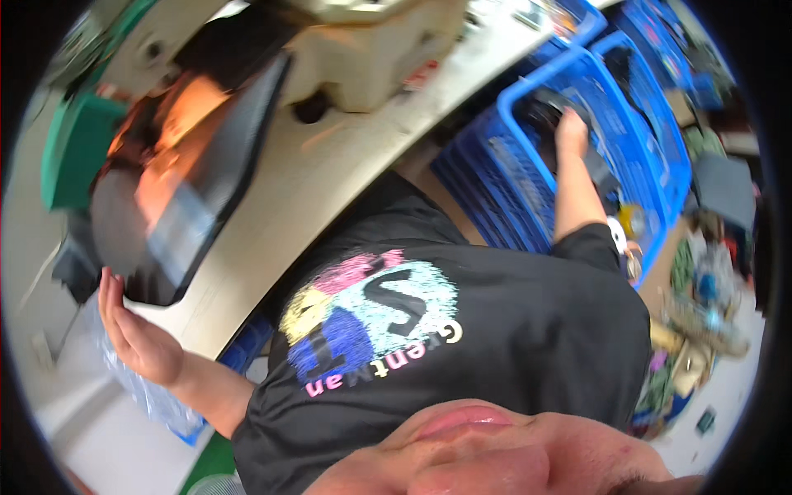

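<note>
My left hand [142,340] is at the near end of a dark, black-edged panel [235,161], its fingers stretched out. The fingertips reach the panel's lower corner; whether they press on it I cannot tell. An orange glow and a pale patch show on the panel, smeared by motion. My right hand [571,136] is down inside a blue plastic basket [528,87], its fingers closed around dark material [544,107]. What that material is does not show clearly, and the fingertips are partly hidden.
A cream machine [363,66] stands on the long white table [330,177]. Green plastic [74,153] is at the far left. More blue baskets [652,49] stand beside the one I reach into. Mixed items [697,305] lie in a heap at the right. Clear plastic wrapping [157,404] hangs below my left hand.
</note>
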### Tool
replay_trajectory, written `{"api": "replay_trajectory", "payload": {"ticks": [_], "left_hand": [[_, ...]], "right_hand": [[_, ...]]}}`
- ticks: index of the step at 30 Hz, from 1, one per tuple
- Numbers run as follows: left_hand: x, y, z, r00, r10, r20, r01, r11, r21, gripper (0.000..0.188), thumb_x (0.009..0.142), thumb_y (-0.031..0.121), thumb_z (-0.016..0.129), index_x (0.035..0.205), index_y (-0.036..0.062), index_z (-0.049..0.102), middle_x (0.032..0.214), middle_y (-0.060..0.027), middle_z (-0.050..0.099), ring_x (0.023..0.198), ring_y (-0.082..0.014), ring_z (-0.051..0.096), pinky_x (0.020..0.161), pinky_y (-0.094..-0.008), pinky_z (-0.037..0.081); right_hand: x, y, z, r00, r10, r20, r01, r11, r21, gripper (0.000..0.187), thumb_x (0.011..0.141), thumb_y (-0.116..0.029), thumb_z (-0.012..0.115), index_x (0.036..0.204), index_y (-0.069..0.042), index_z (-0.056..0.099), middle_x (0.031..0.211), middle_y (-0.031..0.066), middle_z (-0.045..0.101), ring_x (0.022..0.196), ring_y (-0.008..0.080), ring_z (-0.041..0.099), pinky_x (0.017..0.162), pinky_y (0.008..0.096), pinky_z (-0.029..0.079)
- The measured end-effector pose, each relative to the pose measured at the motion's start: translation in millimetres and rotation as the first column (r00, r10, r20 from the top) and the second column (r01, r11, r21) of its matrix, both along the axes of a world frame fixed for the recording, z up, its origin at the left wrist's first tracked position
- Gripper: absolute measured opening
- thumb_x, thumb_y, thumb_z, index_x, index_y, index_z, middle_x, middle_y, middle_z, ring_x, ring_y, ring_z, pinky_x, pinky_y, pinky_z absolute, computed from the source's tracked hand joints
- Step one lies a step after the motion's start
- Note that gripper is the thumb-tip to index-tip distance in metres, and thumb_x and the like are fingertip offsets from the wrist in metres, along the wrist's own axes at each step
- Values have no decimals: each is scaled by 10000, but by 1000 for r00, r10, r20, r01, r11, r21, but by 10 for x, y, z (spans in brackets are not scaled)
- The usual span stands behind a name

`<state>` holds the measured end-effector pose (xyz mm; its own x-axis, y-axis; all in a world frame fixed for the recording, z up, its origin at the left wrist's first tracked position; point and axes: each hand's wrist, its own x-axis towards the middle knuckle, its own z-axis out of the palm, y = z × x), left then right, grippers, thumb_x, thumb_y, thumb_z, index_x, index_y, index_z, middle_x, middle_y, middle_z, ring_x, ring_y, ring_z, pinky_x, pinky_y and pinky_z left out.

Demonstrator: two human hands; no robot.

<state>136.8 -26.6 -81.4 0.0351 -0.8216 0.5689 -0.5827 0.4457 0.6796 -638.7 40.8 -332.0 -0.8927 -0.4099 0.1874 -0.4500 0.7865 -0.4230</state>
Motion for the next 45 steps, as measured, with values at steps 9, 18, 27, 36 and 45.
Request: {"api": "replay_trajectory", "payload": {"ticks": [9, 18, 27, 36, 45], "left_hand": [[1525, -796, -393, 861, 509, 14, -504, 849, 155, 400, 899, 236, 728, 1226, 8, 704, 1216, -162, 706, 1139, -245, 652, 999, -356, 496], [1210, -1391, -813, 641, 722, 260, -743, 501, 443, 893, 904, 601, 600, 1466, -70, 424, 1455, -309, 490, 1374, -421, 466, 1140, -454, 384], [1608, -477, -392, 670, 706, 227, -742, 632, 224, 477, 1024, 414, 475, 1125, 10, 708, 1097, -252, 701, 1044, -402, 674, 929, -465, 502], [358, 696, 528, 940, 270, -211, -230, 954, 194, 441, 1001, 198, 545, 1345, -75, 580, 1149, -126, 706, 1021, -175, 644, 887, -309, 502], [-263, 635, 374, 780, -63, -622, 358, 861, 362, 581, 1093, 473, 376, 1241, -39, 607, 1121, -120, 658, 924, -172, 641, 824, -305, 524]], "right_hand": [[-966, 789, -359, 941, 266, -207, -266, 964, 29, 541, 1074, -425, 354, 1267, -22, 658, 1271, 230, 656, 1188, 430, 596, 1005, 464, 477], [-793, 698, -104, 994, -76, -77, 82, 993, 85, 617, 1018, -623, 321, 1442, -235, 546, 1340, 218, 615, 1254, 478, 543, 1046, 561, 436], [-391, 232, 1006, 683, 6, -730, -175, 972, -156, 353, 1016, -378, 554, 1206, -133, 722, 1206, 93, 717, 1116, 301, 668, 973, 425, 509], [3022, -794, 2792, 29, 360, -932, -968, -223, -116, 306, 910, -50, 651, 1211, -11, 619, 1267, 244, 612, 1117, 408, 633, 948, 508, 526], [5096, -635, 2711, -317, 493, -810, -834, -552, -10, 571, 735, -126, 693, 1264, -338, 670, 1351, 33, 506, 1183, 278, 543, 973, 435, 453]]}}
